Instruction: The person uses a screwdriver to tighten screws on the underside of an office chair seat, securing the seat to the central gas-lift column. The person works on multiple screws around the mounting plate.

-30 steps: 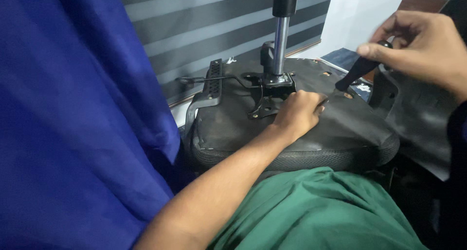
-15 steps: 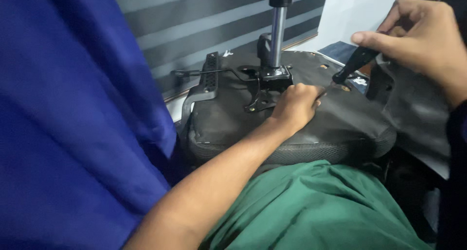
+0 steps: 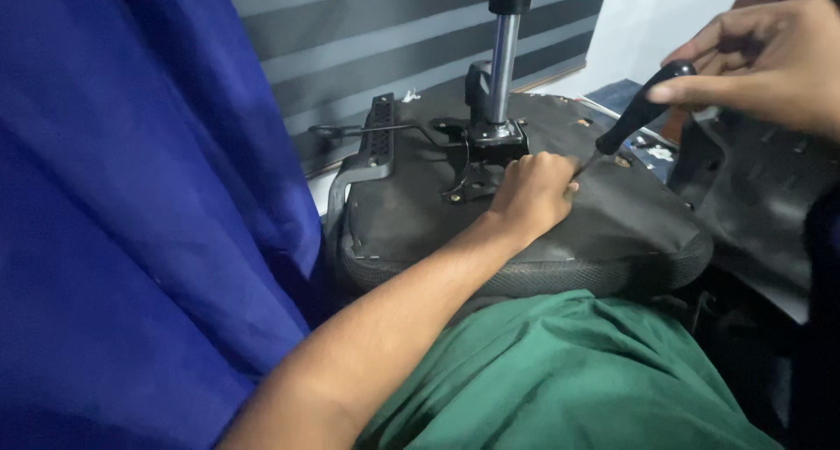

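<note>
**Upturned chair seat with screwdriver applied at the mechanism plate**

The work surface is formed by an upturned black chair seat (image 3: 525, 231), underside uppermost, with its padded rim toward the viewer. It is resting against a lap covered in green cloth (image 3: 569, 380). Behind it, a wall with grey and dark horizontal stripes (image 3: 367, 30) is seen, and a paler wall area is visible at upper right.

The left third of the view is blocked by a blue curtain-like fabric (image 3: 131, 214), which hangs just beside the seat's left edge. A chromed gas-lift column (image 3: 502, 65) rises upright from the metal mechanism plate (image 3: 490, 144) at the seat's centre. A black armrest bracket (image 3: 372, 148) lies along the left edge of the seat, with a thin lever rod beside it. A further black moulded chair part (image 3: 761, 187) stands to the right, partly hidden by the right arm.

The screwdriver (image 3: 634, 117) is located above the right half of the seat. Its long axis is tilted, the black handle up and to the right, the tip pointing down and left toward the plate; the tip itself is hidden near the left hand's fingers.

The left hand (image 3: 529, 192) is curled, knuckles up, resting on the seat beside the plate; what it grips cannot be told. The right hand (image 3: 761, 60) is closed around the handle's top.
</note>
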